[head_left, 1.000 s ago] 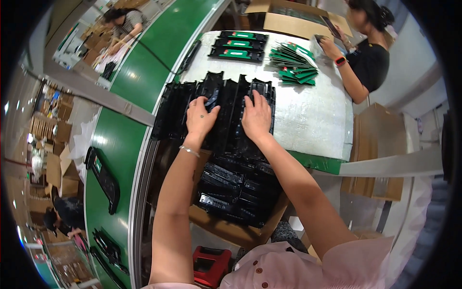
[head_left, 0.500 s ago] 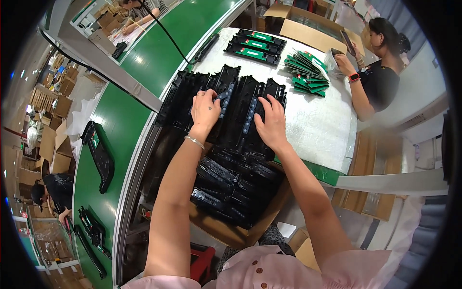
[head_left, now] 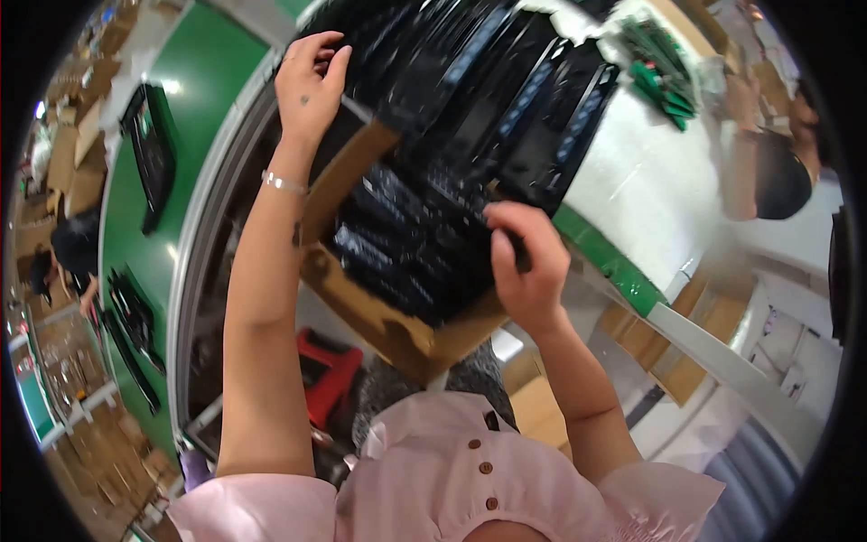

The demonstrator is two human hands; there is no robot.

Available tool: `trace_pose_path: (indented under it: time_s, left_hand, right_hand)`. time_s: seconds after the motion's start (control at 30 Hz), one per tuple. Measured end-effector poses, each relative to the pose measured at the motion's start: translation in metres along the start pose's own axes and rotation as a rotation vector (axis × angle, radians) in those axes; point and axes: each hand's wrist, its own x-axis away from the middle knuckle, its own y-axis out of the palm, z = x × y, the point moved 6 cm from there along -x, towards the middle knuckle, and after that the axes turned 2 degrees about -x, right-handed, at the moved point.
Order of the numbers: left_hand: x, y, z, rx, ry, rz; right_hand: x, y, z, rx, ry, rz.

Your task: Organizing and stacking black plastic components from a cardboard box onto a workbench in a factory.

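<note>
Several long black plastic housings (head_left: 506,135) stand side by side in a row on the work table, some with a strip of round bluish-grey dots. At the row's left end is my left hand (head_left: 310,90), its fingers bent and the thumb apart, with nothing visible in it. Below the row, a cardboard box (head_left: 348,294) holds more black plastic pieces (head_left: 384,212), blurred by motion. Over the box's right side hovers my right hand (head_left: 533,266), fingers curled and thumb separate from them. Its fingertips lie close to the lower ends of the housings; no held thing shows.
White sheeting (head_left: 623,194) covers the table at right, with stacked green boards (head_left: 664,77) at its far side. A green conveyor (head_left: 203,59) runs along the left, carrying black parts (head_left: 149,154). A red stool (head_left: 327,375) stands below. A co-worker (head_left: 784,176) is at right.
Both hands have come away from the dotted housings: the left moved left and up, the right down toward the box. My view has tilted down, showing more of the box.
</note>
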Motion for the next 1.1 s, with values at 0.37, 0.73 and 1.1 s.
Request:
trace_pose_path:
  time_s: [0.37,0.73,1.1]
  left_hand:
    - [0.542,0.116,-0.231,0.567,-1.891,-0.05]
    - [0.444,0.152,-0.304,0.027,-1.199,0.263]
    - [0.462,0.175,-0.278,-0.108,-1.06,0.316]
  right_hand:
    - [0.233,0.185,0.329,0.273,0.714,-0.524]
    - [0.097,0.268,0.459,0.723,0.137,-0.342]
    - [0.085,0.3,0.453,0.713,-0.101,-0.408]
